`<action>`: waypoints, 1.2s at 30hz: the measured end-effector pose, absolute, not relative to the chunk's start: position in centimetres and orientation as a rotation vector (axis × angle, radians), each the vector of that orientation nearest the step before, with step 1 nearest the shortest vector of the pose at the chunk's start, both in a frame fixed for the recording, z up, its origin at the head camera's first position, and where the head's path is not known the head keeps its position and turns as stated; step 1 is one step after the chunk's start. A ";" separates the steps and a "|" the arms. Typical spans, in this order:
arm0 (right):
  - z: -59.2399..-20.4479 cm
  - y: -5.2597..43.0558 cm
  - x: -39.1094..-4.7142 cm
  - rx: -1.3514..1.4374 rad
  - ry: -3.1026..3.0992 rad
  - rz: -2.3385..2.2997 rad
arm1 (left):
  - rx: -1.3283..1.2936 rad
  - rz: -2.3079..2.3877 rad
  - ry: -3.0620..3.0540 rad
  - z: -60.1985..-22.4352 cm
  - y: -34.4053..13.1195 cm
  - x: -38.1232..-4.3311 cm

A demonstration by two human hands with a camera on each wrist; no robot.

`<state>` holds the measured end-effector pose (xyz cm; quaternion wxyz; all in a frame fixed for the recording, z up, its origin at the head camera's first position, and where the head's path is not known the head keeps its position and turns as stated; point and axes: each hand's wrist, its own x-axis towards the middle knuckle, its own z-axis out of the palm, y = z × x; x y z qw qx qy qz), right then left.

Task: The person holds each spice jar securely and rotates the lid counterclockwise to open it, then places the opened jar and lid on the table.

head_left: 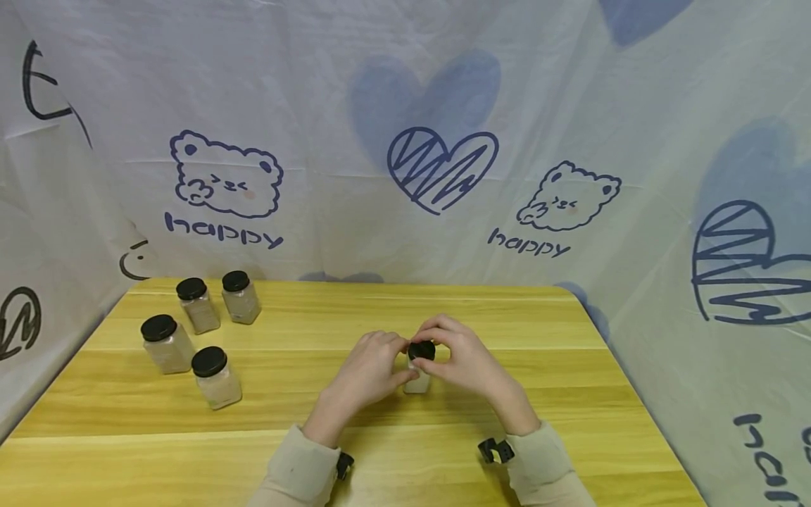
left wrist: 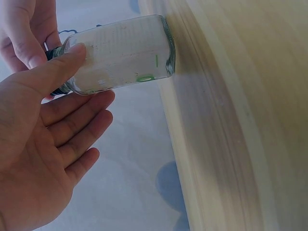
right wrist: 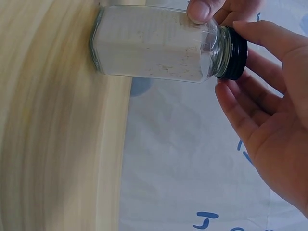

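Observation:
A clear glass jar [head_left: 416, 383] of pale powder stands upright on the wooden table, its black screw lid [right wrist: 237, 53] on the neck. My left hand [head_left: 374, 370] pinches the jar near its shoulder, the thumb pressed on the glass in the left wrist view. Around the lid, the thumb and fingers of my right hand [head_left: 461, 355] grip the rim from the other side. In the right wrist view the lid sits level on the threaded neck; whether it is tight I cannot tell.
Several similar black-lidded jars stand together on the left of the table [head_left: 304, 451], among them a front jar [head_left: 218, 389] and a back jar [head_left: 241, 303]. A white printed cloth [head_left: 329, 141] hangs behind the table and along its sides.

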<state>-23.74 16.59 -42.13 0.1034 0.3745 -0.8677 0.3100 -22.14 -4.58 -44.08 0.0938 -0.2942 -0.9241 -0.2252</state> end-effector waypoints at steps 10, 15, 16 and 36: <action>-42.2 16.6 -23.8 1.163 -2.553 0.946 | -0.863 -0.682 -2.746 -44.0 -4.6 -22.1; -42.2 16.7 -23.9 1.172 -2.548 0.977 | -0.861 -0.676 -2.749 -44.0 -4.6 -22.1; -42.2 16.7 -23.9 1.172 -2.546 0.978 | -0.861 -0.676 -2.750 -44.0 -4.6 -22.1; -42.0 16.8 -23.7 1.188 -2.501 1.019 | -0.855 -0.673 -2.780 -44.0 -4.6 -22.2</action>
